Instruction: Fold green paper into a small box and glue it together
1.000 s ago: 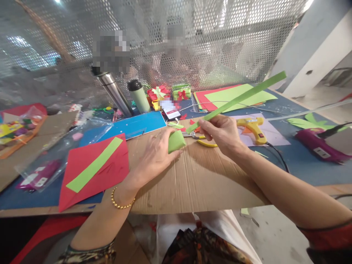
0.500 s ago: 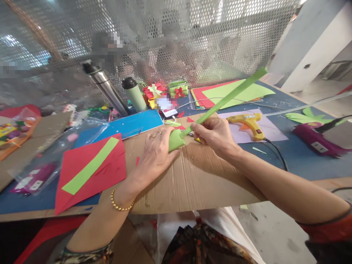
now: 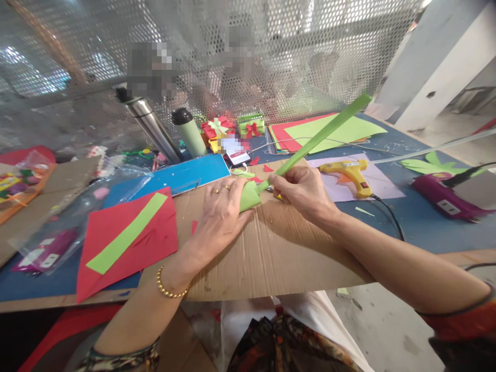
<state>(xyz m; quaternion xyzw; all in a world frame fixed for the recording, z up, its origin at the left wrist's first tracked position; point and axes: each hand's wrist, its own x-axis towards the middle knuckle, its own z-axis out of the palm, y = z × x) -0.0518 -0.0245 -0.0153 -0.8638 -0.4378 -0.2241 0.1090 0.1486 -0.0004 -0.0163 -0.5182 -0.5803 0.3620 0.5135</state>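
My left hand [image 3: 223,209] is closed on a small folded green paper piece [image 3: 250,197], holding it down on a brown cardboard sheet [image 3: 267,258]. Most of the piece's left side is hidden under my fingers. My right hand [image 3: 301,190] pinches a long green paper strip [image 3: 323,139] near its lower end, which touches the folded piece. The strip's free end slants up to the right. Beneath my right fingers, something yellow shows only in part.
To the right, a yellow glue gun [image 3: 346,168] lies on a lilac sheet [image 3: 387,183]. A red sheet [image 3: 95,227] with a green strip is on the left. Behind stand a steel flask [image 3: 153,126], a green bottle [image 3: 191,137] and a phone [image 3: 237,153]. Coloured sheets [image 3: 341,132] lie at the back right.
The far end of the green strip has dipped slightly to the left. Both hands stay nearly in place, the left still on the folded piece.
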